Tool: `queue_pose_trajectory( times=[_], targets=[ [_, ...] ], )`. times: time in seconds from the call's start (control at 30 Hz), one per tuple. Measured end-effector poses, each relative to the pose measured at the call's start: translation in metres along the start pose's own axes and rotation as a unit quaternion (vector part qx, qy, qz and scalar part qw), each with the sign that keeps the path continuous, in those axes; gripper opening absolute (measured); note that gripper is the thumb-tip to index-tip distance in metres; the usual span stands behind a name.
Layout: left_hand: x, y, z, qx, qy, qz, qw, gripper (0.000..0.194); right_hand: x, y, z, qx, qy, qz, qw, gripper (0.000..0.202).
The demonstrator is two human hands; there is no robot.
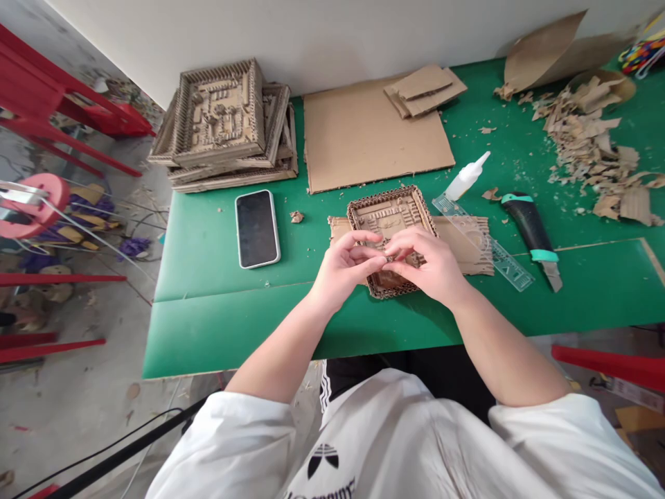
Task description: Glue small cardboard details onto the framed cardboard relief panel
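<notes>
My left hand [349, 262] and my right hand [427, 262] meet fingertip to fingertip over a small cardboard tray [358, 207]. Between the pinched fingers is a tiny brownish piece [387, 258], probably cardboard, mostly covered by the fingertips. The tray has a corrugated rim and raised cardboard strips inside; my hands hide its middle. Beneath the tray lies a strip of corrugated cardboard [467, 251], showing on both sides. A clear plastic ruler [512, 267] rests across the strip's right part. A white glue bottle [466, 177] lies at the ruler's upper end.
Right of the ruler lies a utility knife [530, 227], blade exposed. A phone [258, 229] lies on the left of the green table [218, 326]. Behind are stacked cardboard trays [223, 118], a cardboard sheet [364, 145] with smaller pieces [426, 90], and torn cardboard scraps [592, 149].
</notes>
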State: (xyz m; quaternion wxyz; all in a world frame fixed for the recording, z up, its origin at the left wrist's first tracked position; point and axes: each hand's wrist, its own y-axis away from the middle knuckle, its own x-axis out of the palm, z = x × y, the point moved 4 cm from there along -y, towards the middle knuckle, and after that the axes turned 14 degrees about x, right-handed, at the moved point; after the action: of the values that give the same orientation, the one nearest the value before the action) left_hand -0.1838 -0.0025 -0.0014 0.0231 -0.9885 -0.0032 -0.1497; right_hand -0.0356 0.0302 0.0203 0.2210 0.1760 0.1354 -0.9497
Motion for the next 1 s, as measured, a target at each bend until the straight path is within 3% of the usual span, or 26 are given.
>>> queue_pose_trajectory(
  times=[0.33,0.8,1.0],
  targets=[
    [0.0021,0.0002,-0.0027,0.03,-0.013,0.015,0.999,0.034,0.0016,-0.0003,-0.0013,0.024,0.004,0.018,1.0,0.014],
    [-0.001,-0.0013,-0.0029,0.061,0.023,-0.01,0.998,0.035,-0.001,0.0004,0.0044,-0.046,0.093,-0.035,0.994,0.019],
    [0.0015,0.0,-0.0034,0.033,0.033,-0.005,0.999,0.035,-0.0006,0.0007,0.0071,-0.076,0.108,-0.046,0.99,0.022]
  ],
)
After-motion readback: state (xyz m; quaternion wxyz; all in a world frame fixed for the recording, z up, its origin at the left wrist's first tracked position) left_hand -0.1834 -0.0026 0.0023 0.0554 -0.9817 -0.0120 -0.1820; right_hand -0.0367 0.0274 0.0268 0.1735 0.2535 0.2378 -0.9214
